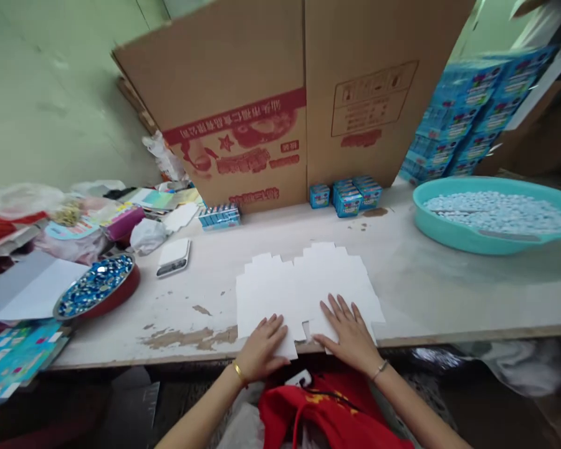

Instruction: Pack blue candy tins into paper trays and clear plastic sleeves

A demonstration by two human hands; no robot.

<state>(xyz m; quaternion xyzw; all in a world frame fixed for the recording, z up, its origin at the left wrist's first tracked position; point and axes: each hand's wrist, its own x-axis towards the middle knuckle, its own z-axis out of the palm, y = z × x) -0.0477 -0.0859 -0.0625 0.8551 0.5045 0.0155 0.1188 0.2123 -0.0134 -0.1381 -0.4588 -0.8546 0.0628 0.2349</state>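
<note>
Head view, left fingers (272,327), right fingers (340,310), splayed on white card (303,284)

I have card blanks (303,293) at the near edge of the counter (201,290), a basin (449,234) right, a gem tray (96,287) left, a flattened carton (234,106) behind.

The left hand (262,348) and right hand (347,332) hide part of the lower edge of the white card blanks (303,293). The right edge cuts off the turquoise basin (449,229), whose white pieces (495,212) are too small to tell. The printed panel (374,100) on the cardboard box is blurred, and the bottom edge cuts off the red cloth (327,405).
</note>
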